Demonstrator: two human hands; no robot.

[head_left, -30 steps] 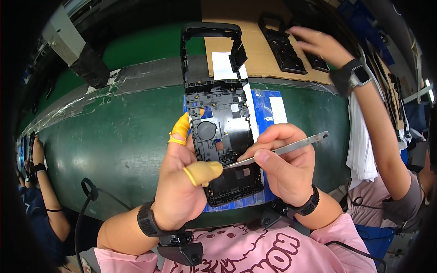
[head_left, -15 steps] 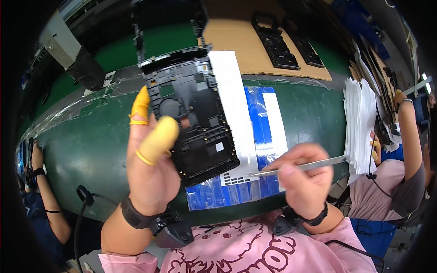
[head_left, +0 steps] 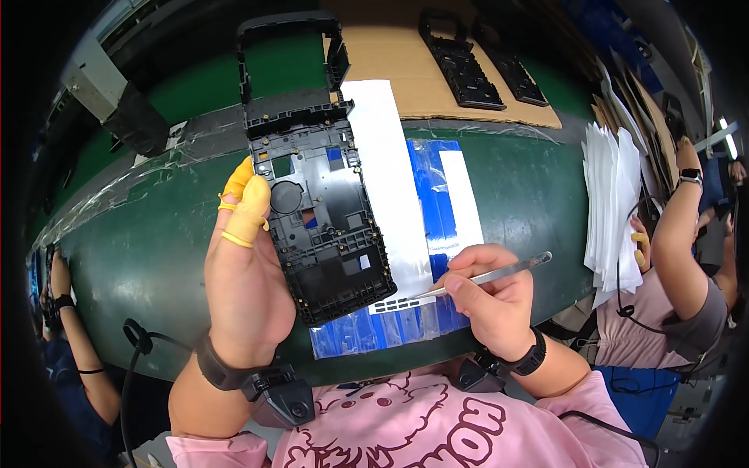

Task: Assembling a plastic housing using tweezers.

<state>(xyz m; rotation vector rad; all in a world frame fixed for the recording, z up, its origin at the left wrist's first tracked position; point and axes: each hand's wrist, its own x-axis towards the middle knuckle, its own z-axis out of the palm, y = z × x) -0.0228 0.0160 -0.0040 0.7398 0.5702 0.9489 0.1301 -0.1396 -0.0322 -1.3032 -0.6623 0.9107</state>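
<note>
My left hand [head_left: 248,273], with yellow finger cots on thumb and forefinger, grips a black plastic device housing [head_left: 328,210] by its left edge. The housing is tilted, its ribbed inner side facing me and its open frame end pointing away. My right hand [head_left: 493,300] pinches metal tweezers [head_left: 499,273]. Their tips reach the near end of a white sheet [head_left: 398,187], beside rows of small black rectangular stickers [head_left: 394,305]. Whether the tips hold a sticker is too small to tell. Under the sheet lies a blue taped pad [head_left: 437,210], partly hidden by the housing.
Two more black housings [head_left: 468,74] lie on brown cardboard [head_left: 390,54] at the back of the green table [head_left: 140,234]. A stack of white sheets [head_left: 612,210] stands at the right, near another person's arm [head_left: 675,218]. A further person's arm [head_left: 78,335] shows at far left.
The housing has come slightly lower and turned so more of its frame end shows. My left thumb has shifted up along its edge. The tweezers have moved a little left along the stickers.
</note>
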